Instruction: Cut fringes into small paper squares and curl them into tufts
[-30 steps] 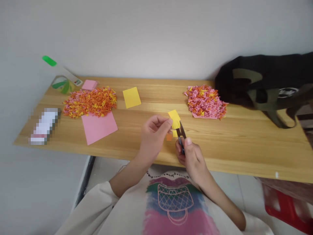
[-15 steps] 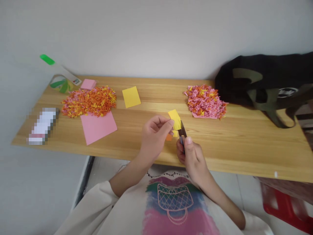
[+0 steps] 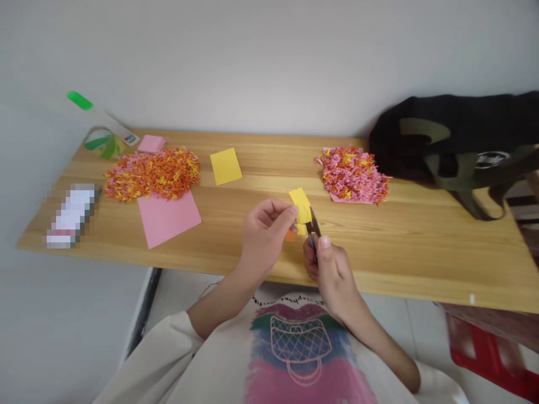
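Note:
My left hand [image 3: 269,227] pinches a small piece of yellow paper [image 3: 300,202] between thumb and fingers. Several slits run along the paper's near edge. My right hand [image 3: 330,264] is closed round the handles of a pair of scissors [image 3: 312,229], whose blades stand slightly apart at the paper's lower right edge. Under the hands, small orange [image 3: 290,236] and yellow scraps [image 3: 301,229] show near the table's front edge, partly covered by my left fingers.
Curled paper bits lie in a mostly orange heap [image 3: 155,175] and a pinkish heap [image 3: 353,175]. A pink sheet [image 3: 170,220], a yellow sheet [image 3: 226,166], a pink pad [image 3: 151,143], a tape roll [image 3: 103,144], a blurred phone [image 3: 72,216] and a black bag [image 3: 429,134] share the wooden table [image 3: 412,247].
The hands, the yellow paper and the scissors keep almost the same place. The whole view has shifted very slightly.

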